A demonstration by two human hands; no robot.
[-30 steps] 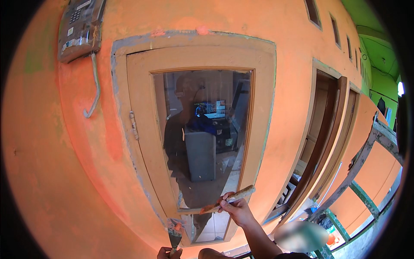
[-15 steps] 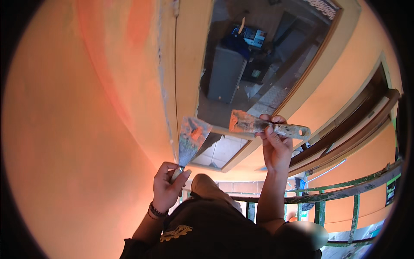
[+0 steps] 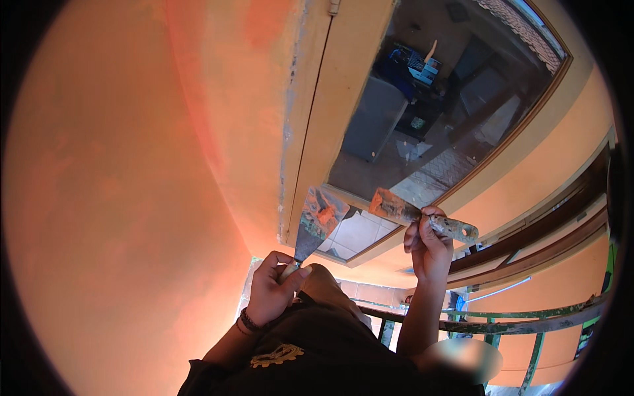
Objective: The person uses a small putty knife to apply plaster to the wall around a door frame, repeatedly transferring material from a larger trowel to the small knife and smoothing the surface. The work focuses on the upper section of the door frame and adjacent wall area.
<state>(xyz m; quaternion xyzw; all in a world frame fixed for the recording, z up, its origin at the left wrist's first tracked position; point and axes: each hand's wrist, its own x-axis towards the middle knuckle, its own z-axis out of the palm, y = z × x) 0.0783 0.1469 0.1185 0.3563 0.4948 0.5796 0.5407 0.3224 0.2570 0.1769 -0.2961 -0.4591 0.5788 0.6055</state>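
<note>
My left hand [image 3: 272, 288] is closed round the short handle of a wide putty knife [image 3: 319, 221]. Its blade points up and away, with an orange lump and smears of paste on its face. In my right hand [image 3: 432, 244] is a narrower putty knife [image 3: 395, 206], pinched between thumb and fingers near where blade meets handle. That blade points left toward the wide one, its tip coated orange, a gap between the two. The worn, paint-spotted handle has a hole at its end and sticks out to the right.
An orange wall [image 3: 125, 198] with redder patches rises at my left. Ahead stands a cream frame [image 3: 323, 119] round a dark glass pane [image 3: 449, 99]. At the right are a green, chipped metal railing [image 3: 515, 326] and a brown wooden ledge [image 3: 528, 244].
My view has swung, so the wall and glass pane sit further right. Both hands still hold their putty knives; the narrow one now tilts more, its handle end lower.
</note>
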